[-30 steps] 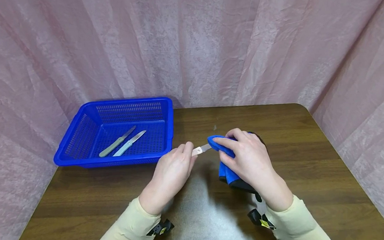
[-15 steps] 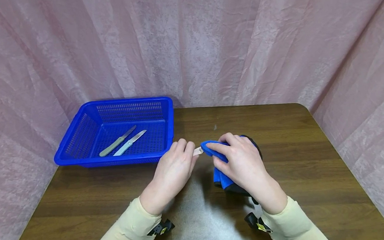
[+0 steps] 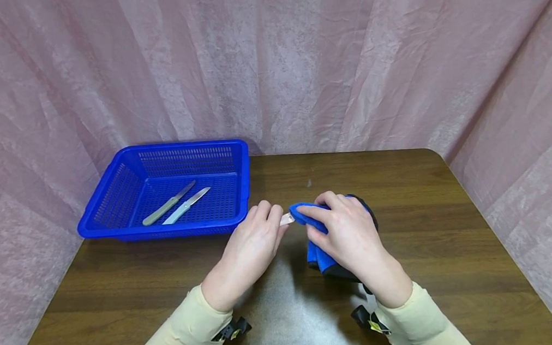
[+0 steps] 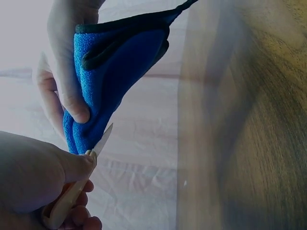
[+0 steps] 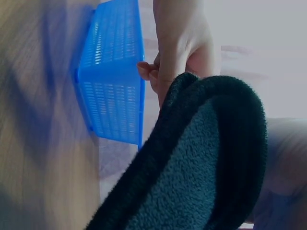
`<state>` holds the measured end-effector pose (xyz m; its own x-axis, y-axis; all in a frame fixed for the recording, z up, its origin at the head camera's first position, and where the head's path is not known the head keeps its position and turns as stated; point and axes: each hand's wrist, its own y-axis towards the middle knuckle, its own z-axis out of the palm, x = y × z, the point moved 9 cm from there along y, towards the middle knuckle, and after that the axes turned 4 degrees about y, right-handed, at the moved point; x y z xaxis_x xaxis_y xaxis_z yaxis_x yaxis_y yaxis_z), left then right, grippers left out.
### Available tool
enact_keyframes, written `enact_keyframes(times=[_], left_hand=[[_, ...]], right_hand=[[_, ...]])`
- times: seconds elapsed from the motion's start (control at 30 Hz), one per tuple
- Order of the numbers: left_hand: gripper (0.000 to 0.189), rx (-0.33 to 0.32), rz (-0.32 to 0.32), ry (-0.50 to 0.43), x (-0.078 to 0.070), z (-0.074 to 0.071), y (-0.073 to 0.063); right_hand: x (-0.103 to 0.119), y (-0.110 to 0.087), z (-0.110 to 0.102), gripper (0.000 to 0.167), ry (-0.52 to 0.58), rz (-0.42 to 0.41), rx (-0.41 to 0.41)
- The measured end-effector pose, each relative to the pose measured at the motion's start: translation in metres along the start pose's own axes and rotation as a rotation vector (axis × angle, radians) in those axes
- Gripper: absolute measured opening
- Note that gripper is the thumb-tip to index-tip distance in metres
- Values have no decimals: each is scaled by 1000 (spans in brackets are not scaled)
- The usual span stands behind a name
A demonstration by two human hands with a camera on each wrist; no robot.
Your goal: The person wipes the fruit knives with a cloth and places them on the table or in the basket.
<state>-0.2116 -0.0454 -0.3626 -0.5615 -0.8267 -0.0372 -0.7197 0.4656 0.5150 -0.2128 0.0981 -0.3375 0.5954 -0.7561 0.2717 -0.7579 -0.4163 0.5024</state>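
My left hand (image 3: 251, 236) grips the pale handle of a small knife (image 3: 286, 219), its end hidden inside the fingers. A folded blue cloth with black edging (image 3: 316, 254) is in my right hand (image 3: 347, 232), pinched between thumb and fingers over the blade. From the head view the blade is covered. In the left wrist view a strip of the knife's blade (image 4: 102, 140) shows beside the cloth (image 4: 98, 91), its tip angled up. The cloth's loose part hangs below my right hand; in the right wrist view its dark edging (image 5: 240, 96) fills the foreground.
A blue plastic basket (image 3: 162, 228) stands at the back left of the wooden table (image 3: 432, 208), just beyond my left hand. Inside lie a knife with a green handle (image 3: 163, 208) and one with a light blue handle (image 3: 181, 211). Pink curtains (image 3: 267, 74) hang behind the table.
My right hand moved left with the cloth, along the blade to the handle, covering the blade in the head view. Over the last half second both hands have barely shifted.
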Motion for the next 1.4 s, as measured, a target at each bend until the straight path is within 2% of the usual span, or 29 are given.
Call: enact_keyframes(times=[0.77,1.4], left_hand=[[20,-21,7,12,1,-4,1],[20,-38,6,33,1,-8,1]], right_hand=[[-13,0,-3,36,-29,67,19],[-25,1,-9,33,-32,100,1]])
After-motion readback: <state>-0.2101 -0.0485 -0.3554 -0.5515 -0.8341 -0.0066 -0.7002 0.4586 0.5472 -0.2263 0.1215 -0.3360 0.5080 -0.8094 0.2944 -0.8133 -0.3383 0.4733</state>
